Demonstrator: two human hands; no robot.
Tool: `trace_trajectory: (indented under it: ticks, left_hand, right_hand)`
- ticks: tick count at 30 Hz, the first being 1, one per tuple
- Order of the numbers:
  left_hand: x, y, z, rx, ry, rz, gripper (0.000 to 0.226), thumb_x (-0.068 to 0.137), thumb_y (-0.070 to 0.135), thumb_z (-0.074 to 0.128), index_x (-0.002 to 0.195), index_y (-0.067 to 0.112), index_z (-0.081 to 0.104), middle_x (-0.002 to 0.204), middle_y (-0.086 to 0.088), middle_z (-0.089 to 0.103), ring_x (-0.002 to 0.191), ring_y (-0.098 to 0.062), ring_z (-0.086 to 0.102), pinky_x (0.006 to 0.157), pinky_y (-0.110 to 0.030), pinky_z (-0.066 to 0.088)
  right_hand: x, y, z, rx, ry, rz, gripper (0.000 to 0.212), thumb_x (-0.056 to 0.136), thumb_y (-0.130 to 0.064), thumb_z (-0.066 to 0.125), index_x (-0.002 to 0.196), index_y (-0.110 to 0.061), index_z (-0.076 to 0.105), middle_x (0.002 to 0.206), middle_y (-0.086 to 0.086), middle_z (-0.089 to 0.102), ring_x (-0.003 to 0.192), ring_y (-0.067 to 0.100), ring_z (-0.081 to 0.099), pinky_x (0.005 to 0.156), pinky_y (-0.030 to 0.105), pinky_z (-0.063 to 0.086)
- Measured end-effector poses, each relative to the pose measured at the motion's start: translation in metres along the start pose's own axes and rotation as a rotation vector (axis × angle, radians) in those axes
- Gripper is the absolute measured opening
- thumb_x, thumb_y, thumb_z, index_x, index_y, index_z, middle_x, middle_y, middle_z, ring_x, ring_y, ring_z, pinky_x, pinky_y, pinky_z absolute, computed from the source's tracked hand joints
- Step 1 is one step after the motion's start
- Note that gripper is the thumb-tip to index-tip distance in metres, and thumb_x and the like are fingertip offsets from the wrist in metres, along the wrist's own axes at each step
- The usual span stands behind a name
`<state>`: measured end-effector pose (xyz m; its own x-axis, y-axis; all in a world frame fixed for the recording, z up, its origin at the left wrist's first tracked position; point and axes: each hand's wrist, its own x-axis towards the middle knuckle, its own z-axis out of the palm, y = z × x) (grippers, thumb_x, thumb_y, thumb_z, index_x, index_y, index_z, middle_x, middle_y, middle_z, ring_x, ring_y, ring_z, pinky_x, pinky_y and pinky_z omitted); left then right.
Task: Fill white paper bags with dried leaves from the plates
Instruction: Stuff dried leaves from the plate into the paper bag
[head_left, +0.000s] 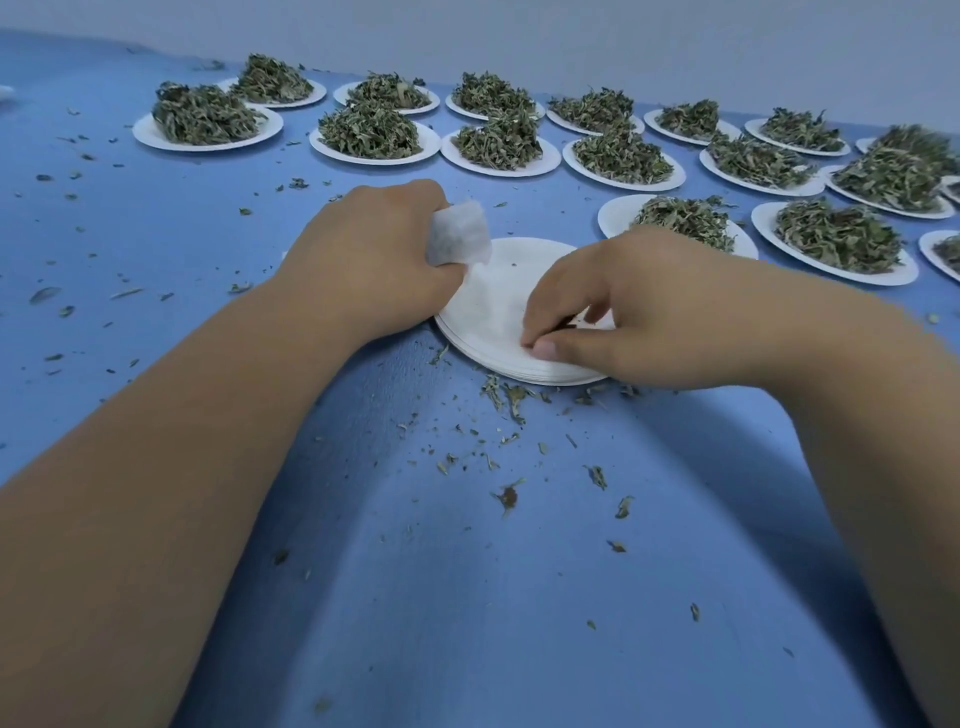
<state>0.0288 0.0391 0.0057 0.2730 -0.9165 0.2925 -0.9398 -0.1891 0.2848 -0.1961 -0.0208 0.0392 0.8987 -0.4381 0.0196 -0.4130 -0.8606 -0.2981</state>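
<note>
Left hand (363, 254) fingers curl round a bag (460, 234). Right hand (623, 306) fingers pinch together on the plate stack (488, 312); contents unclear.

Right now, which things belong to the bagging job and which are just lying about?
Job: bag, gripped by the left hand; right hand, fingertips on the stack of empty plates; plates of dried leaves behind.
Lying about: leaf crumbs scattered over the blue table.

Small white bag (460, 234), dark flecks showing through, gripped in left hand (363, 254) over empty stack (493, 306); leaves (369, 130) heaped on plates (156, 136) along table's (467, 571) far edge.
</note>
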Motion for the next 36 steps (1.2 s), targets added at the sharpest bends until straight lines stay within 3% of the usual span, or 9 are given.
trace_trajectory:
  ticks: [4,6,11,14,18,23,26,32,36]
  left_hand:
    - [0.000,0.000,0.000,0.008,0.000,0.013,0.035,0.087,0.047,0.061,0.113,0.024,0.055,0.105,-0.005,0.062,0.096,-0.032,0.056,0.076,-0.040,0.048]
    - [0.000,0.000,0.000,0.002,-0.001,0.010,0.035,0.087,0.047,0.061,0.113,0.024,0.055,0.105,-0.005,0.063,0.096,-0.032,0.056,0.077,-0.040,0.048]
    - [-0.001,0.000,0.000,-0.003,-0.001,0.006,0.035,0.087,0.046,0.060,0.115,0.026,0.055,0.104,-0.005,0.063,0.094,-0.031,0.056,0.073,-0.036,0.043]
    - [-0.001,0.001,0.000,-0.003,-0.002,0.004,0.035,0.088,0.045,0.060,0.116,0.026,0.055,0.103,-0.005,0.063,0.093,-0.030,0.055,0.072,-0.035,0.042]
    - [-0.004,0.004,-0.003,0.000,0.006,0.012,0.032,0.087,0.044,0.059,0.114,0.027,0.055,0.103,-0.004,0.063,0.095,-0.031,0.057,0.076,-0.040,0.049]
    - [-0.009,0.013,-0.010,-0.064,0.096,0.059,0.031,0.082,0.042,0.063,0.111,0.035,0.055,0.096,0.002,0.062,0.088,-0.027,0.058,0.073,-0.039,0.051]
    - [-0.014,0.023,-0.010,-0.115,0.103,0.121,0.033,0.081,0.041,0.066,0.112,0.036,0.056,0.095,0.006,0.063,0.089,-0.025,0.058,0.074,-0.042,0.053]
    - [-0.016,0.034,-0.003,-0.187,0.093,0.227,0.026,0.079,0.032,0.071,0.084,0.038,0.045,0.074,0.011,0.053,0.072,-0.015,0.052,0.059,-0.033,0.045]
    - [-0.016,0.037,-0.001,-0.178,0.073,0.264,0.032,0.079,0.038,0.075,0.099,0.035,0.050,0.081,0.011,0.056,0.079,-0.019,0.055,0.066,-0.035,0.047]
  right_hand:
    - [-0.003,0.005,-0.006,-0.046,0.018,0.067,0.027,0.085,-0.053,0.064,0.110,-0.047,0.072,0.119,-0.029,0.060,0.098,-0.019,0.051,0.088,0.018,0.042]
    - [-0.003,0.006,-0.005,-0.054,-0.030,0.123,0.021,0.088,-0.049,0.067,0.108,-0.048,0.073,0.115,-0.028,0.063,0.088,-0.027,0.049,0.080,0.013,0.041]
    - [0.000,0.004,-0.003,-0.058,0.035,0.154,0.015,0.088,-0.028,0.076,0.090,-0.042,0.078,0.091,-0.022,0.075,0.081,-0.010,0.063,0.077,0.014,0.052]
    - [0.000,0.003,-0.002,-0.052,0.060,0.141,0.016,0.086,-0.022,0.077,0.085,-0.038,0.080,0.076,-0.025,0.071,0.083,-0.013,0.060,0.067,0.003,0.046]
    - [0.002,0.001,-0.001,-0.058,0.108,0.113,0.014,0.086,-0.019,0.077,0.086,-0.032,0.080,0.073,-0.034,0.066,0.082,-0.014,0.060,0.069,0.003,0.045]
    - [0.001,0.007,-0.011,0.212,0.382,0.166,0.013,0.088,-0.016,0.077,0.086,-0.028,0.081,0.070,-0.017,0.073,0.069,-0.006,0.067,0.061,0.004,0.047]
    - [0.002,0.002,-0.011,0.346,0.550,0.150,0.012,0.087,-0.015,0.078,0.087,-0.027,0.081,0.073,-0.012,0.074,0.073,0.003,0.070,0.069,0.015,0.054]
    - [0.015,-0.012,0.009,0.395,0.614,0.059,0.019,0.082,-0.003,0.076,0.085,-0.022,0.074,0.078,-0.011,0.072,0.072,0.005,0.070,0.061,0.014,0.050]
    - [0.019,-0.008,0.013,0.513,0.697,0.081,0.022,0.078,0.001,0.073,0.077,-0.016,0.060,0.069,-0.008,0.065,0.053,0.002,0.062,0.045,0.011,0.038]
